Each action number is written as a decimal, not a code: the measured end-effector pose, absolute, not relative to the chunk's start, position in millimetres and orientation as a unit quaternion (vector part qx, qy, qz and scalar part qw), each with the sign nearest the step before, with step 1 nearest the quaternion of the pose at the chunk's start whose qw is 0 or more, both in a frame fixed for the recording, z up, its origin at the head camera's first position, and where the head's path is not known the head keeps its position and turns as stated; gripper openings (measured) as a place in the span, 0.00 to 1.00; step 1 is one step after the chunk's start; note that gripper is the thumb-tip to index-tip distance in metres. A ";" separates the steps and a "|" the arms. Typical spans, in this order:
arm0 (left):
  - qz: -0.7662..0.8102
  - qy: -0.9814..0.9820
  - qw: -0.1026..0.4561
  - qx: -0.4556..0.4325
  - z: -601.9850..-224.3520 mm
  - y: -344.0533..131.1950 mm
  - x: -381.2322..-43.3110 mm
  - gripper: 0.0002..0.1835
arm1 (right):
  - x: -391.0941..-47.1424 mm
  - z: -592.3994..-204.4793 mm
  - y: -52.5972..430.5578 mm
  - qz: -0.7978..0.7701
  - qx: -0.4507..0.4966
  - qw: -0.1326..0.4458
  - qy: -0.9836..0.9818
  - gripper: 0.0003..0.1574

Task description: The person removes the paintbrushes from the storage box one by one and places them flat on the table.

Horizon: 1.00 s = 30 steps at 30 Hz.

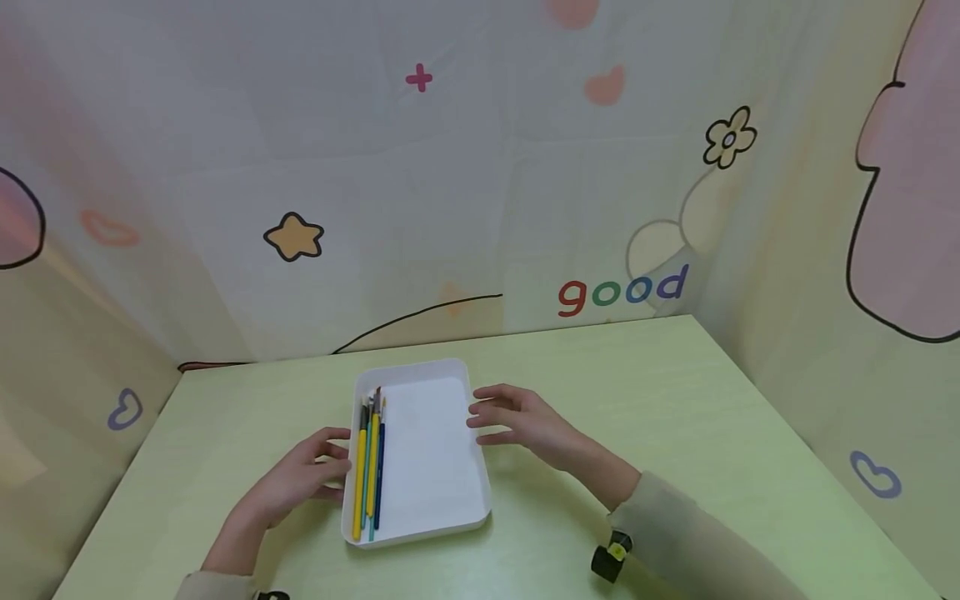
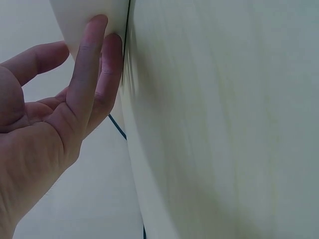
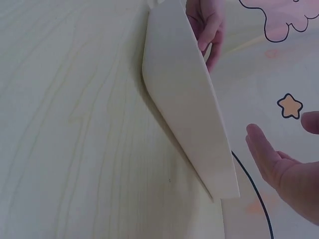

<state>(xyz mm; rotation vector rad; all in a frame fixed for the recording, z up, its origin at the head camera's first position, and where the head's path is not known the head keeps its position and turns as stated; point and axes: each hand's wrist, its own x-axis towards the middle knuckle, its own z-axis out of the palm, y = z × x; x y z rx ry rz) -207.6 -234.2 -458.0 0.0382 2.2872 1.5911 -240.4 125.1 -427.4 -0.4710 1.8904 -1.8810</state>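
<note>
A white rectangular tray [image 1: 435, 450] lies on the table, its long sides pointing away from me. Several paintbrushes [image 1: 369, 467] with yellow, teal and dark blue handles lie along its left side, bristles toward the far end. My left hand [image 1: 303, 479] is at the tray's left wall; in the left wrist view its extended fingertips [image 2: 95, 25] rest against the white wall [image 2: 115, 17]. Loosely bent, the fingers of my right hand [image 1: 528, 421] come up to the tray's right edge. The right wrist view has a gap between that hand [image 3: 286, 174] and the tray wall [image 3: 184, 99].
The pale wood-grain table [image 1: 637, 392] extends around the tray. Behind it and along both sides hang printed curtains [image 1: 465, 208] with a star, hearts and the word "good". A small black device [image 1: 611, 557] sits at the right sleeve's cuff.
</note>
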 end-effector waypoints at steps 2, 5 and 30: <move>0.562 0.808 0.177 0.012 -458.2 -233.8 -207.5 0.29 | -241.6 -426.1 120.5 -0.680 -0.171 0.230 0.675 0.34; 0.563 0.807 0.179 0.011 -458.3 -233.7 -207.4 0.29 | -244.7 -426.5 115.0 -0.690 -0.174 0.253 0.655 0.35; 0.575 0.796 0.189 0.006 -457.2 -236.4 -209.8 0.32 | -248.1 -433.6 60.7 -0.685 -0.085 0.341 0.639 0.40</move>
